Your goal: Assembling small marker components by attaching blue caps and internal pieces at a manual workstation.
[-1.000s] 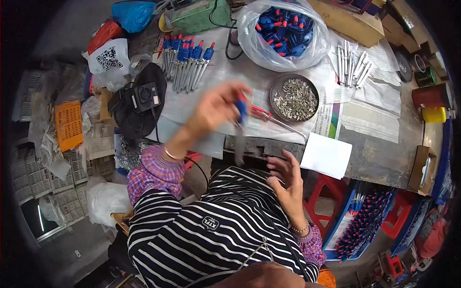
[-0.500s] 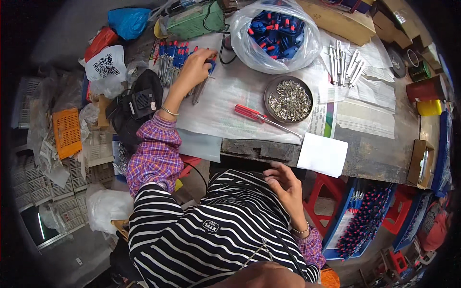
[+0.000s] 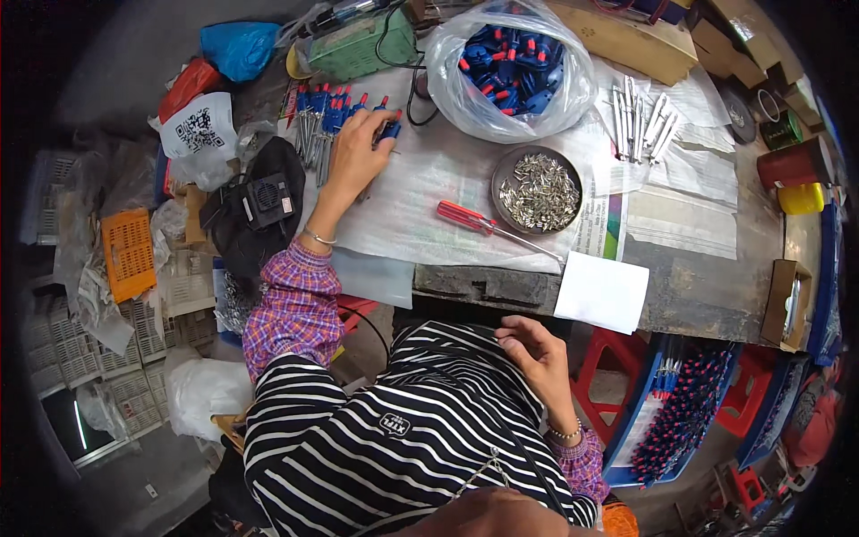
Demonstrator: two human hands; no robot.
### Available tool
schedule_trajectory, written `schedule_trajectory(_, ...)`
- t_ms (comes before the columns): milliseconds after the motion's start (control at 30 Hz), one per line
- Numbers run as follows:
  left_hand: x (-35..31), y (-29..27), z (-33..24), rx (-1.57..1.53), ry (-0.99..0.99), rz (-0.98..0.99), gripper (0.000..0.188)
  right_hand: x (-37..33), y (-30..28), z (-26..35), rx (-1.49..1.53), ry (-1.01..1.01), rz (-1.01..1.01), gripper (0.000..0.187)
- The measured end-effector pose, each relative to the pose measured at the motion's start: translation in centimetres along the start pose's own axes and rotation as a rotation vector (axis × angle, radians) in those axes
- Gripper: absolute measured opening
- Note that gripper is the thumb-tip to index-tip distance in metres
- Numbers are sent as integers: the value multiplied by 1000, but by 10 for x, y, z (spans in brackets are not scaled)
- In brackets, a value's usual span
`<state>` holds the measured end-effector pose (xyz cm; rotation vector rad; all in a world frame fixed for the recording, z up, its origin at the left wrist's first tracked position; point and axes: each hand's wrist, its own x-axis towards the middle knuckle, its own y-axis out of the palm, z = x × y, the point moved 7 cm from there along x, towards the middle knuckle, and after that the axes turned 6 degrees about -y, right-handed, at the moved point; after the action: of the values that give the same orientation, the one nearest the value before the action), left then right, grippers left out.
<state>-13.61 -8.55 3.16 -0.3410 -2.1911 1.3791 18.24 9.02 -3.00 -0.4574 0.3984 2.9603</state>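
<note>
My left hand (image 3: 361, 154) is over the far left of the table, fingers closed on a blue-handled tool (image 3: 389, 131) with a red tip. Much of that tool lies hidden beneath the hand. Just left of it, a row of similar blue-handled tools (image 3: 333, 112) with metal shanks lies side by side. In front of my body, close to the table's near edge, my right hand (image 3: 543, 365) hovers with loosely bent fingers, holding nothing. Between the hands lies a red-handled screwdriver (image 3: 467, 215), beside a round dish (image 3: 495, 199) of small metal pieces.
A clear plastic bag (image 3: 440, 85) of blue and red parts stands at the back. Bright metal pieces (image 3: 640, 121) lie to the right, and a white paper (image 3: 602, 291) overhangs the near edge. A black portable device (image 3: 267, 199) sits left of my forearm. Red stools (image 3: 598, 358) stand below.
My left hand has drawn slightly toward me, still at the blue-handled tool. My right hand has barely shifted, staying in front of my body.
</note>
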Motion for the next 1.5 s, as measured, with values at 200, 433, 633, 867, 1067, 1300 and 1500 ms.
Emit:
schedule_trajectory(200,-11,1,-8,-272,-125,149,25,-2,-33,34,-70,-47,-69,27)
schedule_trajectory(433,-45,5,-68,-421,-76,409,19,31,-90,120,-467,-200,-146,26)
schedule_trajectory(633,-57,15,-95,-575,-2,470,20,144,-172,170,-1129,-342,-348,33)
schedule_trajectory(867,-76,19,-93,-627,-77,506,20,245,-171,170,-1445,-320,-519,33)
schedule_trajectory(1067,-81,26,-91,-650,4,456,18,274,-217,150,-1301,-135,-415,39)
schedule_trajectory(1300,-83,20,-97,-753,80,423,17,253,-230,154,-1071,-309,-376,37)
schedule_trajectory(1500,-86,21,-112,-792,121,492,17,201,-225,179,-670,-370,-311,24)
